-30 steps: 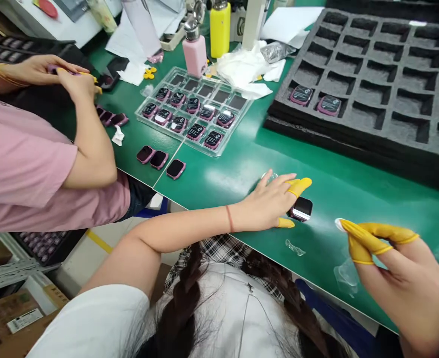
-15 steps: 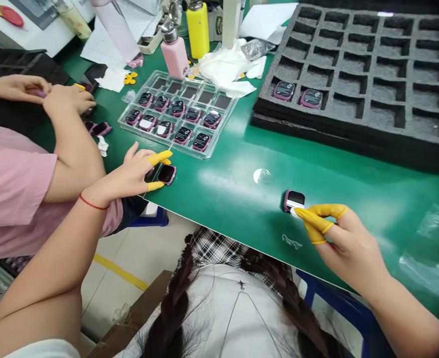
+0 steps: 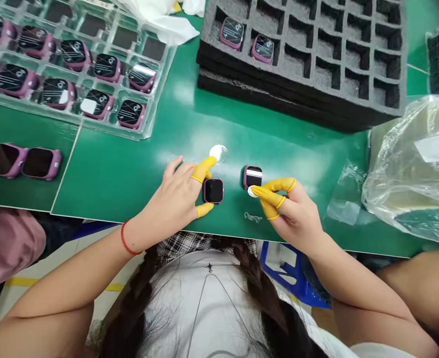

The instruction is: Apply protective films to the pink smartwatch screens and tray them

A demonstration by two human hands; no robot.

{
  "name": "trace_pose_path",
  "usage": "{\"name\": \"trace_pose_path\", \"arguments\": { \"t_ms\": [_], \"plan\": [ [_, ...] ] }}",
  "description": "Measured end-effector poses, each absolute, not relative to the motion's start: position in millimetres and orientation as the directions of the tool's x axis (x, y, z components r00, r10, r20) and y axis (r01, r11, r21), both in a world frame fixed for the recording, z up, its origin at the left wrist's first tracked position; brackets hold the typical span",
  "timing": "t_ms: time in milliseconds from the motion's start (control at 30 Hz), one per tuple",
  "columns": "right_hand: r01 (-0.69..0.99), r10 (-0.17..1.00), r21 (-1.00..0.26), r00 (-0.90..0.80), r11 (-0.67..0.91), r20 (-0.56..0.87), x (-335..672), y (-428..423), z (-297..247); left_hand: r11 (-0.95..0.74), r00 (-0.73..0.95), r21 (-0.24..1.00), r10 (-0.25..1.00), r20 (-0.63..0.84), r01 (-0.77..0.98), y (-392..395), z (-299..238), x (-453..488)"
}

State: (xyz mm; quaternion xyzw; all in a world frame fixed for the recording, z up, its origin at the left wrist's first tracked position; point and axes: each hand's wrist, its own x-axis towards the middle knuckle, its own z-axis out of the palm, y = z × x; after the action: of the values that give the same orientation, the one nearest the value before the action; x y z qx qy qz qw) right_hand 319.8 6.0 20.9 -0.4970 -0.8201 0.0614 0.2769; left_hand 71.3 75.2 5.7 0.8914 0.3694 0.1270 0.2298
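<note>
My left hand (image 3: 176,194), with yellow finger cots on thumb and finger, grips a purple smartwatch (image 3: 214,191) by its top and bottom edges on the green table. The watch's dark screen faces up. In my right hand (image 3: 290,204), also in yellow finger cots, a small white pad (image 3: 253,191) is pinched between the fingertips. That pad is at the lower edge of a second purple smartwatch (image 3: 253,176), whose dark screen shows a bright reflected band. Just above my left fingertips lies a white round patch (image 3: 217,152) on the table.
A clear plastic tray (image 3: 150,127) with several purple watches stands at the upper left. Two more watches (image 3: 40,163) lie below it. Behind is a black foam tray (image 3: 297,102) with two watches in its slots. Clear plastic bags (image 3: 394,189) lie at right.
My left hand has moved right with a smartwatch, from near the clear tray to beside the second watch. My right hand keeps its pinch on the white pad. The view has turned rightward.
</note>
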Motion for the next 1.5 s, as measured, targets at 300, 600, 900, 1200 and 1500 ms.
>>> {"name": "trace_pose_path", "arguments": {
  "t_ms": [300,600,900,1200,1500],
  "plan": [
    [0.768,0.830,-0.356,-0.391,0.532,0.398,321.3,9.4,8.1,-0.559,0.654,0.593,0.753,0.071,0.579,69.1,-1.6,63.2],
    [0.817,0.830,-0.363,-0.229,0.448,0.509,333.1,14.5,14.4,-0.648,0.686,0.507,0.713,0.143,0.568,87.0,7.4,96.1],
    [0.750,0.756,-0.255,-0.456,0.611,0.471,316.6,21.6,16.5,-0.680,0.703,0.486,0.690,0.171,0.550,96.1,-5.8,107.3],
    [0.769,0.728,-0.052,-0.580,0.638,0.365,290.6,34.1,5.4,-0.691,0.706,0.471,0.684,0.182,0.548,94.4,-13.3,104.6],
    [0.756,0.747,-0.100,-0.601,0.647,0.284,299.3,24.6,11.3,-0.719,0.695,0.423,0.676,0.244,0.551,90.3,-10.0,104.4]
  ]
}}
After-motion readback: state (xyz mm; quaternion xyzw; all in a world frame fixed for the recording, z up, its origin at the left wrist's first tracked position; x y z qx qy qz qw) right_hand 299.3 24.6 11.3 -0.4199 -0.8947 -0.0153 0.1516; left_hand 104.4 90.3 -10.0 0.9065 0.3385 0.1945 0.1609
